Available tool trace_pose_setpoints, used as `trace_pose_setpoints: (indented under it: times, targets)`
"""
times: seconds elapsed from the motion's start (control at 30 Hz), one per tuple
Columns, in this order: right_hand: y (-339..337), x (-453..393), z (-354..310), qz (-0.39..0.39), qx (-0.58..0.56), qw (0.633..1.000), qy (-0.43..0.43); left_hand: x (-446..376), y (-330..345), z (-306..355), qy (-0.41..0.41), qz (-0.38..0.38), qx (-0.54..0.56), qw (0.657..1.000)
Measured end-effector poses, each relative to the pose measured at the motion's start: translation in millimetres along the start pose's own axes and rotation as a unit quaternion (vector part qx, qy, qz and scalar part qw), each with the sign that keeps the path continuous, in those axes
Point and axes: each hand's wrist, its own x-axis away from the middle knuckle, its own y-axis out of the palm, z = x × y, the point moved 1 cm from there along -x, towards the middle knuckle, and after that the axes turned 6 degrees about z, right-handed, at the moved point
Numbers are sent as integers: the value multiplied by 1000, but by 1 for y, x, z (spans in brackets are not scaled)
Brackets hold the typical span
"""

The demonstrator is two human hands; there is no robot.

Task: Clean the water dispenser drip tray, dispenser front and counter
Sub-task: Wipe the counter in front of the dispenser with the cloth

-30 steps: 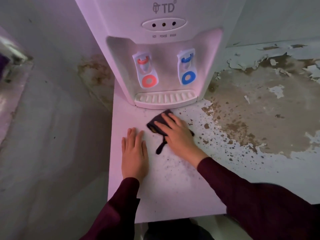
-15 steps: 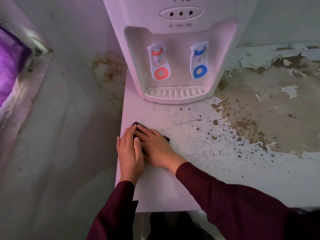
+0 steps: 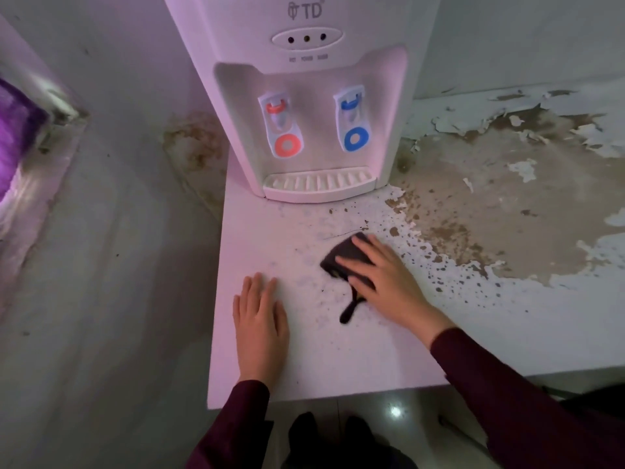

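Swept rightward since half a second ago, away from the flat, idle left hand [image 3: 260, 328] at lower centre: dark cloth [image 3: 345, 257] pressed to the surface [image 3: 338, 360] under the right hand [image 3: 382, 274], straight-fingered grip. Counter-wiping step in hand, judging by placement. Next likely: same flat pressure toward the brown specks right of centre.

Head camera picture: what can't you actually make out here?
- Water dispenser: top cut off by the upper edge.
- Tiny labels under its three lights: too small to read.
- Dark cloth: mostly covered by the right hand.
- Purple object: cut off at the left edge, blurred.
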Motion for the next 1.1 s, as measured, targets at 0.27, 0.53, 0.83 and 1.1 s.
trace_pose_setpoints:
  times: [0.27, 0.53, 0.83, 1.1]
  targets:
    - [38, 20, -65, 53, 0, 998, 26, 3, -1, 0, 33, 5, -51, 998]
    - [-4, 112, 20, 26, 29, 999, -2, 4, 1, 0, 70, 7, -49, 996]
    - [4, 33, 7, 89, 44, 983, 153, 4, 2, -1, 63, 6, -53, 997]
    - [-15, 94, 38, 39, 21, 998, 35, 4, 3, -2, 66, 6, -51, 997]
